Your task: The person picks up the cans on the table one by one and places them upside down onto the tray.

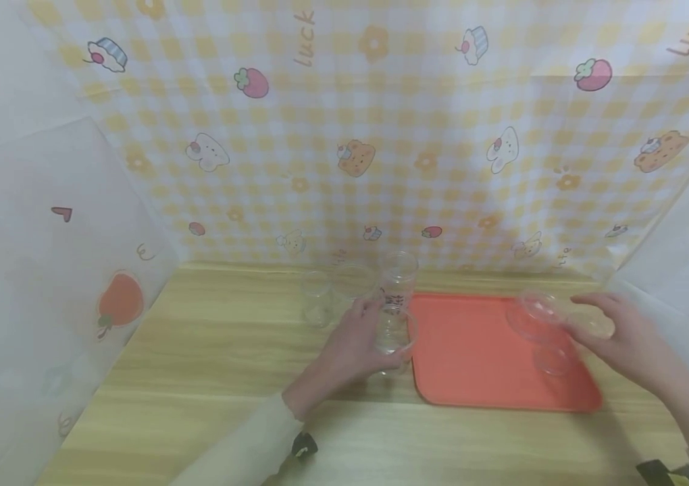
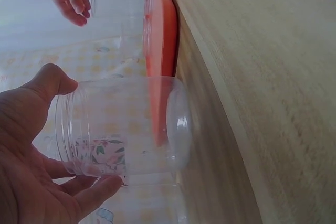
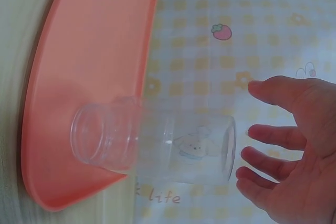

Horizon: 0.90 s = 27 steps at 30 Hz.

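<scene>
Left fingers (image 2: 98,196) around one clear jar (image 2: 123,124), right fingers (image 3: 273,165) loose beside a faint-edged second jar (image 3: 184,148).

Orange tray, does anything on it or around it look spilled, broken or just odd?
One oddity: the clear jar on the orange tray, near the right hand, stands upside down, narrower neck on the tray, whereas the held jar in the left hand is mouth up. No spill or damage shows.
</scene>
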Tool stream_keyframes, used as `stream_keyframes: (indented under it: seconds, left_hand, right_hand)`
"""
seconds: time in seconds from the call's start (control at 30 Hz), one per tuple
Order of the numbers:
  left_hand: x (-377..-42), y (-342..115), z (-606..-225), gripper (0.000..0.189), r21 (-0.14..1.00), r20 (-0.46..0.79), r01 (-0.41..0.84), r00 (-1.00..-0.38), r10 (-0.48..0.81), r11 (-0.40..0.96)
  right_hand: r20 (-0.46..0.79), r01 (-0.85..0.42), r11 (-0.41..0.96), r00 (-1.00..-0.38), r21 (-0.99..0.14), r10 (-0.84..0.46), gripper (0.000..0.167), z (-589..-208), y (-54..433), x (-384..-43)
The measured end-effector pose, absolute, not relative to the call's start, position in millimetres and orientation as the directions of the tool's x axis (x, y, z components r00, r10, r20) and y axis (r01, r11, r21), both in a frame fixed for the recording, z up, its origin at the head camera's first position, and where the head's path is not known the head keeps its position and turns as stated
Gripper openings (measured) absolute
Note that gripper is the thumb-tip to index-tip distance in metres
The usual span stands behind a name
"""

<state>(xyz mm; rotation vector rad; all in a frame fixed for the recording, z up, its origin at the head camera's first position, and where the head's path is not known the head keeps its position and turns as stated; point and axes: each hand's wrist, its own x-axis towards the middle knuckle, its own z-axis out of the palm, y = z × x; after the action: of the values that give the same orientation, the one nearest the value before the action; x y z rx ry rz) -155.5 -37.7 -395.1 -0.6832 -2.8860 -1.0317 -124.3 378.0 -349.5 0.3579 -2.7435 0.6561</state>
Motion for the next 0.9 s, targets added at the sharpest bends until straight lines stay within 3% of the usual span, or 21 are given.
stream_keyframes:
  seconds: [0.5,0.9]
  left_hand:
    - [-154,-39,-396,0.096,0.62,0.161,0.41,-0.901,0.403,0.669]
    - [-153,-41,-396,0.098,0.629,0.168,0.404,-0.905,0.392,0.664]
  right_hand:
    - [0.369,-0.33,0.862,-0.911,-0.385,-0.184,0.046,-343,368,-115]
    - [0.481,-0.409,0.838,-0.852,-0.362,-0.208,0.042,-347,364,-112]
